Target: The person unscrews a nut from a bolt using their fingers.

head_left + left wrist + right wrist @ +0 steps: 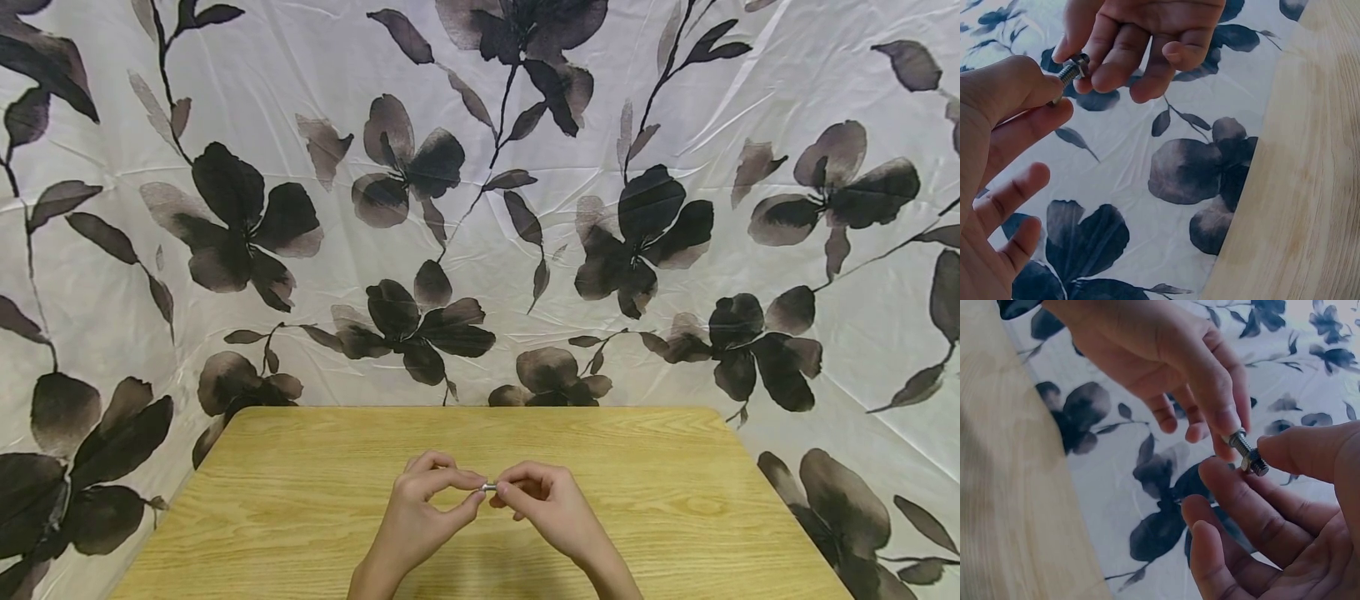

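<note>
A small silver threaded bolt (490, 487) is held between the two hands above the table. My left hand (420, 508) pinches its head end between thumb and index finger; the other fingers are spread away in the left wrist view. Close to the bolt's far end sits a hex nut (1249, 462), with a short bit of thread past it. The thumb and index finger of my right hand (558, 508) grip at the nut from opposite sides. Its remaining fingers curl loosely below in the right wrist view.
The yellow wood-grain table (300, 467) lies under both hands. Behind it and at its sides hangs a white cloth (540, 275) with dark flower prints, reaching down to the table's far edge. A dark band (1019, 307) shows at the left wrist.
</note>
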Available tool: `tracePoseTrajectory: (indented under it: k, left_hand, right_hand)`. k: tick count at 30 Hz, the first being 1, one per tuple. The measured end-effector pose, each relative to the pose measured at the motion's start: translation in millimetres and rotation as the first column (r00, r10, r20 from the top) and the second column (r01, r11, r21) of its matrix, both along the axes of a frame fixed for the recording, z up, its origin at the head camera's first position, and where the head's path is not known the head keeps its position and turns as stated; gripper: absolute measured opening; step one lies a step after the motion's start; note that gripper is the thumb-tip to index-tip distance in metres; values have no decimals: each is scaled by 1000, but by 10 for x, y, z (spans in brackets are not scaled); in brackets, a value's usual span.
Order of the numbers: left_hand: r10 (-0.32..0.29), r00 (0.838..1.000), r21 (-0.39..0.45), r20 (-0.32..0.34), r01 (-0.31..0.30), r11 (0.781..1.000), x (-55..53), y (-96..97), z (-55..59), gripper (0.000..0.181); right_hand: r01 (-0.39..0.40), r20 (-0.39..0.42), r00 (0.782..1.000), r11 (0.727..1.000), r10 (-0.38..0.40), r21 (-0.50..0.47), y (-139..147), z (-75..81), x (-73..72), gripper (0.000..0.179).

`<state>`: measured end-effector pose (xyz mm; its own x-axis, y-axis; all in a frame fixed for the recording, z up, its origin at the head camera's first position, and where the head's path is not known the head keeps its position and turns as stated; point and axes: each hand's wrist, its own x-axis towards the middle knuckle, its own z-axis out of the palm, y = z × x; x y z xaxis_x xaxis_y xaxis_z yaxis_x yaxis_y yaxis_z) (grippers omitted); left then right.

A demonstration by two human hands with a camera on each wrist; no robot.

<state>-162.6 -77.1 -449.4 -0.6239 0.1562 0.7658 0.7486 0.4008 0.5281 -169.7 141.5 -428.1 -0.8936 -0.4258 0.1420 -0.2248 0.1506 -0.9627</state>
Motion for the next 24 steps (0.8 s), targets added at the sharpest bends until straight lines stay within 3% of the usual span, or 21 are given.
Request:
tracePoseTrajectory:
  k: [6, 15, 24]
  left_hand:
    - [8, 999, -1, 41, -8, 1000, 6, -2, 2, 30]
    - [11, 1000, 7, 2, -11, 1000, -10, -4, -6, 27]
    - [10, 999, 10, -39, -10, 1000, -38, 6, -12, 27]
  right_hand:
    - [3, -60, 998, 1000, -4, -12, -11, 0, 9, 19]
    - [11, -99, 995, 998, -17, -64, -29, -20, 12, 27]
    - [105, 26, 994, 991, -103, -83, -37, 17, -8, 46]
